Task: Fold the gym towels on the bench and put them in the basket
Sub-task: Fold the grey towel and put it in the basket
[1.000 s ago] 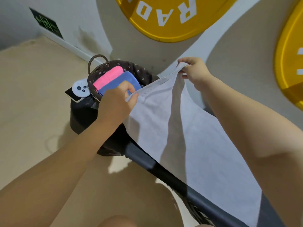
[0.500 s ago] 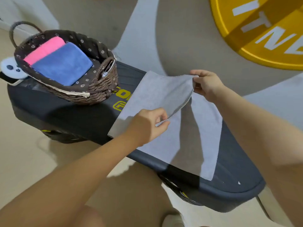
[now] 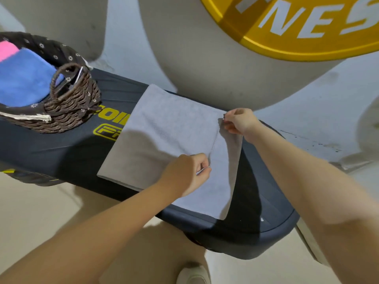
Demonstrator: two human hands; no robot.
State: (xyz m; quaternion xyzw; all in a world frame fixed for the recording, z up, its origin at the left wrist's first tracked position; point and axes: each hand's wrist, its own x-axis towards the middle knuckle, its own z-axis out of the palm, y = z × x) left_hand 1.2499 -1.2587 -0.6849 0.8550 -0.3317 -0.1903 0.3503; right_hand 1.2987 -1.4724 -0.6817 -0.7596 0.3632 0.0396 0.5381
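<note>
I see the left hand with its fingers curled, pinching the near corner of a pale grey towel between thumb and forefinger. The right hand pinches the far corner of the same folded edge, fingers bent around the cloth. The towel lies flat on a dark padded bench, its upper layer doubled over the lower one, which shows as a strip on the right. At the bench's left end stands a brown wicker basket with a dark flowered lining. Inside it lie 2 folded towels: a blue towel and a pink towel behind it.
</note>
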